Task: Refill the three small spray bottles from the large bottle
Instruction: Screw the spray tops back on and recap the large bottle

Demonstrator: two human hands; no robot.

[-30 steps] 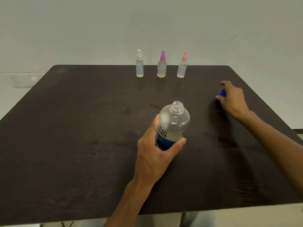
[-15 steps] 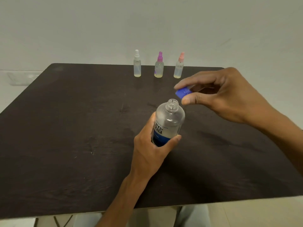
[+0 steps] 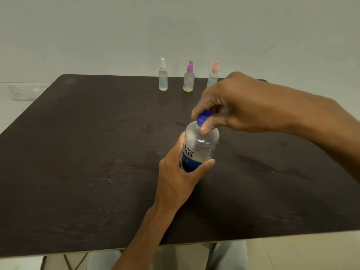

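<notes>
Dark wood desk against a pale wall. Left hand wraps the large bottle near mid-desk, upright. Right hand pinches the blue cap on its neck, perhaps seated. White-capped, purple-capped and pink-capped spray bottles stand along the far edge, the last partly hidden.

A big dark table and a plain wall.

The table is dark brown and takes up most of the view. Its top has small scratches and a few faint shiny marks. Its far corners are round. Behind it is a pale wall with nothing on it. The floor under the near edge is light. A bit of light cloth shows there, just under the table edge.
</notes>
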